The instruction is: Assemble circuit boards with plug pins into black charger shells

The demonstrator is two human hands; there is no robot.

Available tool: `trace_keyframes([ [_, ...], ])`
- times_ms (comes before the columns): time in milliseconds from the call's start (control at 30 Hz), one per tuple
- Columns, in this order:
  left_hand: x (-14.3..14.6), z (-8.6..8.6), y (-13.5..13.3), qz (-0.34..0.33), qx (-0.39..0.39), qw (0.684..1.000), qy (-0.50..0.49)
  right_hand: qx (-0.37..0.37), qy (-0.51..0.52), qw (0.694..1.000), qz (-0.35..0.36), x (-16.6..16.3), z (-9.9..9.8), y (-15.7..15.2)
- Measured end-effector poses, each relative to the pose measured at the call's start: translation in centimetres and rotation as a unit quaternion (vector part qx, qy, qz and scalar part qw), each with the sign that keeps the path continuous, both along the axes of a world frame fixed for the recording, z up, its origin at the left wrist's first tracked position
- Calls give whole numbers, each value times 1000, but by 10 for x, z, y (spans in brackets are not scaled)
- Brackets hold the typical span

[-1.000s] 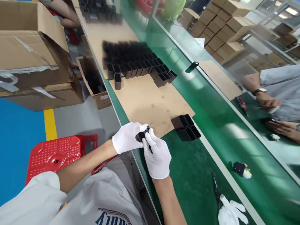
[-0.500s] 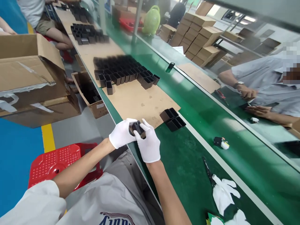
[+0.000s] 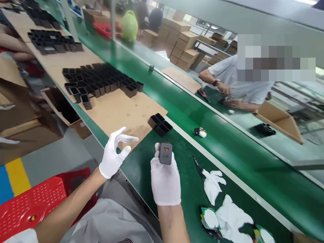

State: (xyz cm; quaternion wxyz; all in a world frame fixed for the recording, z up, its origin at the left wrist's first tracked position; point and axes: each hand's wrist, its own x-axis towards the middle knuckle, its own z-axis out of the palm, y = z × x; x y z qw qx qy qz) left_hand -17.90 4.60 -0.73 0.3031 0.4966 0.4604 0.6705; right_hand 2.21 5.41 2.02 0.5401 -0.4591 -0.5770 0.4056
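In white gloves, both my hands are over the near edge of the green workbench. My right hand (image 3: 165, 179) grips a small black rectangular plastic case (image 3: 166, 154), its end face turned up with an orange marking and a slot-like detail. To the left, my left hand (image 3: 116, 153) is held apart with fingers spread and nothing in it. Just beyond the right hand stands a small cluster of open black rectangular housings (image 3: 160, 125), at the corner of a brown cardboard sheet (image 3: 121, 109).
Many black housings (image 3: 101, 81) stand in rows on the cardboard. White gloves (image 3: 233, 216), a black pen-like tool (image 3: 198, 167) and a small black-and-white part (image 3: 199, 132) lie to the right. Across the bench a co-worker (image 3: 227, 84) handles something. A red stool (image 3: 32, 199) is at left.
My hands have separated: the left has let go of the black piece and opened, while the right has turned it end-up. The view has swung to the right.
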Motion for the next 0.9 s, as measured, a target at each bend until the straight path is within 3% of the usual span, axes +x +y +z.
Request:
trace_keyframes([
  [233,36,-4,4,-92,-53,994,7,-97,95,989,-60,17,1,-18],
  [333,37,-7,5,-66,-67,996,0,-128,125,982,-62,18,4,-14],
  [467,36,-2,1,-29,-20,999,42,-169,156,972,-58,6,9,-3],
  [600,39,13,-5,-44,40,980,189,-190,124,971,-70,-9,12,-4],
  [700,40,22,-11,-33,28,964,263,-196,74,975,-76,-9,16,-14],
  [800,44,22,-21,-86,-7,953,291,-196,24,977,-85,5,21,-29],
  [900,56,21,-35,-130,5,940,315,-197,-27,975,-102,31,30,-47],
])
